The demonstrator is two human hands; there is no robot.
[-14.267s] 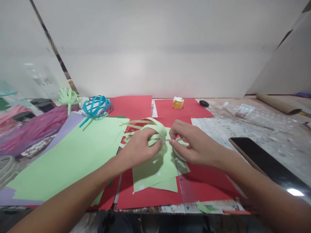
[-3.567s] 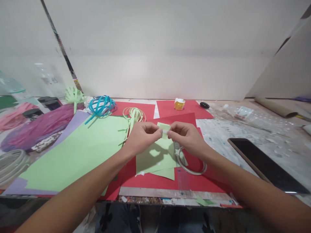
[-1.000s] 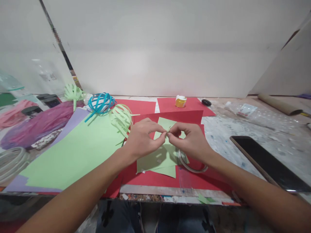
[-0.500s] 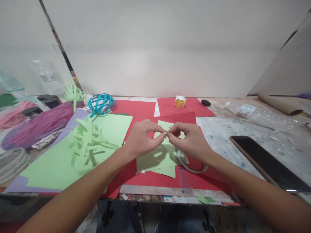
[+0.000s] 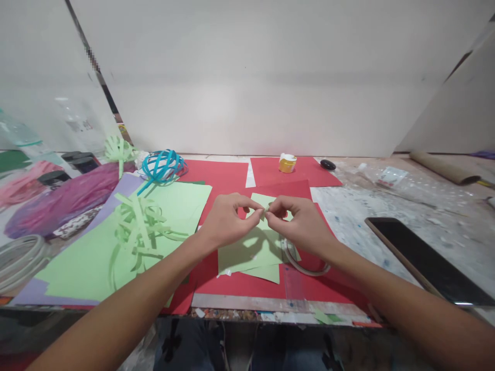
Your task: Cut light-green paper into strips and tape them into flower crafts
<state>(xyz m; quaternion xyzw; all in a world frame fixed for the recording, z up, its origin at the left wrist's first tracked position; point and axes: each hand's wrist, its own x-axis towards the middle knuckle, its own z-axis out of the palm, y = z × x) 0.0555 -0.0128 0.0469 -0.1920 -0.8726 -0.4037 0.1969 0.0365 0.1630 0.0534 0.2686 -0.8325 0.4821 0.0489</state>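
Observation:
My left hand (image 5: 232,219) and my right hand (image 5: 296,219) meet at the fingertips over the middle of the table. Both are closed in a pinch on a small piece of light green paper (image 5: 263,214), mostly hidden by the fingers. Beneath them a light green sheet (image 5: 243,255) lies on red paper (image 5: 207,273). Below my right hand, a white ring (image 5: 309,271) rests on the sheets beside a clear ruler (image 5: 293,288). Left of my left forearm, a tangle of green paper strips (image 5: 137,221) sits on larger green sheets (image 5: 83,268).
A blue strip ball (image 5: 162,167) stands at the back left, near a purple plastic bag (image 5: 73,201). A small yellow jar (image 5: 287,164) is at the back. On the right lie a phone (image 5: 425,263), a plastic bottle (image 5: 390,175) and a cardboard tube (image 5: 444,167).
My pinched fingertips have shifted slightly, with my left fingertips a touch further left. The tangle of green strips has changed shape a little. The other things stay put.

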